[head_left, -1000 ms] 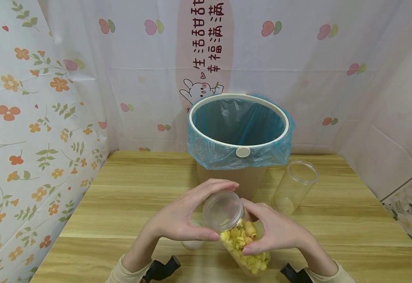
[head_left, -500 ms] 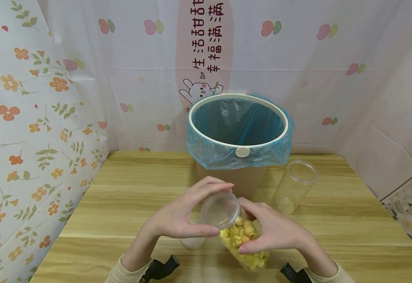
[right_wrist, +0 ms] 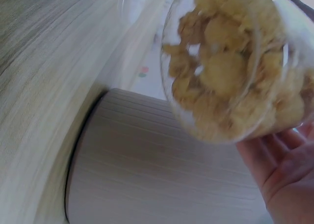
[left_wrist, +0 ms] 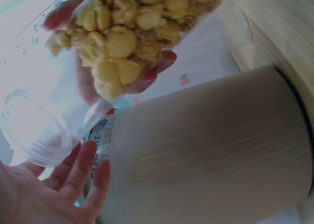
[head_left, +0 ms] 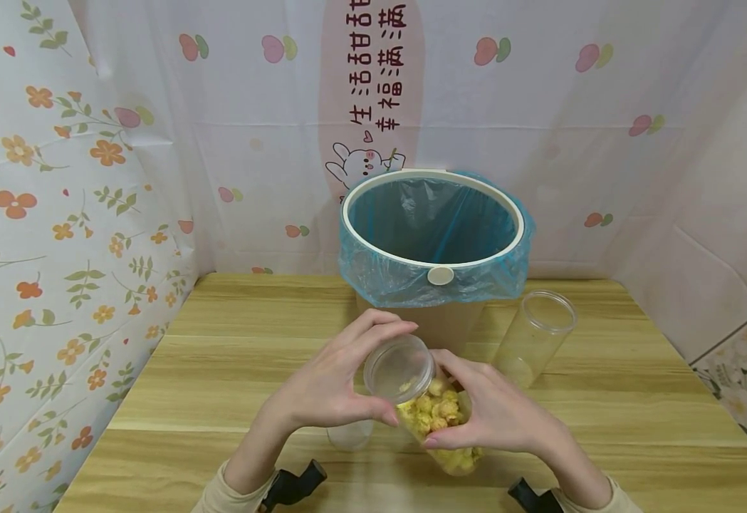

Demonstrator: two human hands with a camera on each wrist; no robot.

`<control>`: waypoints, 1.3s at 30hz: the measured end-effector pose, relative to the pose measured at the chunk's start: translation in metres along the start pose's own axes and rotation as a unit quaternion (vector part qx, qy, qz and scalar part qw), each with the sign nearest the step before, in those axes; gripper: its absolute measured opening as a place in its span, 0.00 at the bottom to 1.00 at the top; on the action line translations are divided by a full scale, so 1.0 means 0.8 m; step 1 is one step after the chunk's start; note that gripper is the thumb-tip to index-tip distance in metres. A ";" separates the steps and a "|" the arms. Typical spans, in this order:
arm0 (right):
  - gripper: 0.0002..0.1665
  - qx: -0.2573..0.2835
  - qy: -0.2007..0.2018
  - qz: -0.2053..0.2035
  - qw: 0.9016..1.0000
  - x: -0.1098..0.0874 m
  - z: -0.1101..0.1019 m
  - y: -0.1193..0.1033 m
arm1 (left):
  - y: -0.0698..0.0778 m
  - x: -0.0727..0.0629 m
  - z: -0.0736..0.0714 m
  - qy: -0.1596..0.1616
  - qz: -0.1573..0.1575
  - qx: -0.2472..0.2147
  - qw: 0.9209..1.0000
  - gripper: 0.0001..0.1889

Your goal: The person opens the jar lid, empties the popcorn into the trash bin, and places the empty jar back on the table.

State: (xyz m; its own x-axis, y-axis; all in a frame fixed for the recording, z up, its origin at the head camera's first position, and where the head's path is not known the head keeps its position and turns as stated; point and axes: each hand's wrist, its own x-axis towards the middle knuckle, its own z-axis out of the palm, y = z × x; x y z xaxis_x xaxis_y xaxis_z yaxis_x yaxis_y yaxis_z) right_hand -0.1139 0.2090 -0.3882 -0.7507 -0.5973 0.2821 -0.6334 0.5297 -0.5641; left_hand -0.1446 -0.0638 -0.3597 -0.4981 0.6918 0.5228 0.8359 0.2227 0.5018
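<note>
Hands, two: apart from each other, both clamped on one jar. Left hand (head_left: pixel 337 381): curved round the rim, fingers on far side, thumb on near side. Right hand (head_left: pixel 495 410): wrapped round the body from the right, thumb on near side. Jar (head_left: pixel 400 370): clear, raised above the desk (head_left: pixel 238 356), tilted, mouth towards far left, base towards near right. Popcorn (head_left: pixel 442 413): yellow, inside the jar. Wrist mounts (head_left: pixel 293 488): black, one per wrist, beside cream sleeves (head_left: pixel 226 491). Clear round object (head_left: pixel 350 436): on the desk, left of the jar, partly hidden by the left hand. Second jar (head_left: pixel 533 340): clear, at far right, just beside the bin (head_left: pixel 424 324). Bin: beige, upright, beyond the hands; lined with blue bag (head_left: pixel 386 281) folded over the top, under a white ring. Backdrop (head_left: pixel 245 157): cloth, printed with hearts, writing and a rabbit.
</note>
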 end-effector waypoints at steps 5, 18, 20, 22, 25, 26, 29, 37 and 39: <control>0.39 0.080 -0.048 -0.031 0.995 0.000 -0.003 0.009 | 0.000 0.000 -0.002 -0.015 0.010 -0.035 0.999 0.53; 0.40 0.217 -0.156 -0.105 0.958 0.002 -0.004 0.019 | -0.002 0.002 -0.008 -0.088 0.086 -0.149 0.981 0.44; 0.41 0.211 -0.154 -0.109 0.959 0.002 -0.005 0.019 | -0.002 0.002 -0.007 -0.089 0.090 -0.149 0.981 0.42; 0.41 0.203 -0.151 -0.110 0.961 0.002 -0.005 0.018 | -0.002 0.002 -0.007 -0.087 0.092 -0.145 0.981 0.42; 0.37 0.190 -0.142 -0.108 0.965 0.002 -0.005 0.018 | -0.002 0.001 -0.007 -0.081 0.084 -0.133 0.984 0.41; 0.35 0.176 -0.134 -0.102 0.970 0.001 -0.005 0.018 | -0.001 0.000 -0.007 -0.077 0.078 -0.126 0.986 0.41; 0.35 0.121 -0.098 -0.076 0.985 0.001 -0.004 0.013 | -0.001 -0.001 -0.006 -0.062 0.052 -0.098 0.992 0.42; 0.49 -0.060 0.024 -0.005 0.998 -0.002 0.003 -0.006 | -0.002 -0.001 -0.004 0.005 -0.003 -0.022 1.000 0.41; 0.50 -0.089 0.044 -0.008 0.995 -0.001 0.004 -0.009 | -0.002 -0.001 -0.004 0.018 -0.008 -0.007 1.000 0.41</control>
State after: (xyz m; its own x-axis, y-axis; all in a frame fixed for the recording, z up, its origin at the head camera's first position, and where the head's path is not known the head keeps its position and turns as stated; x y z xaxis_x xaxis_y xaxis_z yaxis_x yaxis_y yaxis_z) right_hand -0.1083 0.2042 -0.3869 -0.7486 -0.5558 0.3615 -0.6630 0.6238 -0.4139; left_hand -0.1468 -0.0665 -0.3589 -0.5186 0.6638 0.5389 0.8252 0.2237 0.5186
